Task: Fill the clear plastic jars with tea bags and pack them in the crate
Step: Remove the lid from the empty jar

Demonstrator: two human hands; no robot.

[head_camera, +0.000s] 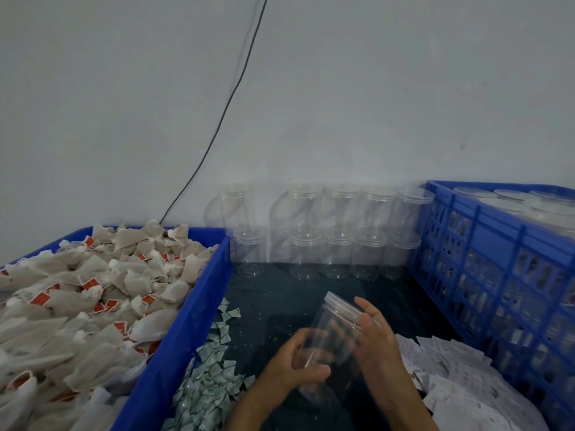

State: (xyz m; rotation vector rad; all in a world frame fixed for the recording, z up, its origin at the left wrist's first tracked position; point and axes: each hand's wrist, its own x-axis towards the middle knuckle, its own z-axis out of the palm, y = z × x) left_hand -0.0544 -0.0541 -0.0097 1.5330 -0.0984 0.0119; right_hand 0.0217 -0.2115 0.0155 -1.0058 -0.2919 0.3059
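My left hand [298,362] wraps the clear jar [334,334] base; right hand [378,334] steadies the lid [343,303], tilted toward 11 for unscrewing, I'd judge.

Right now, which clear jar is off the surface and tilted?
The jar held between the left hand and right hand; the empty jars by the wall stand stacked upright.

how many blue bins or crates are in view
2. A solid blue bin of tea bags on the left, and a slatted blue crate on the right.
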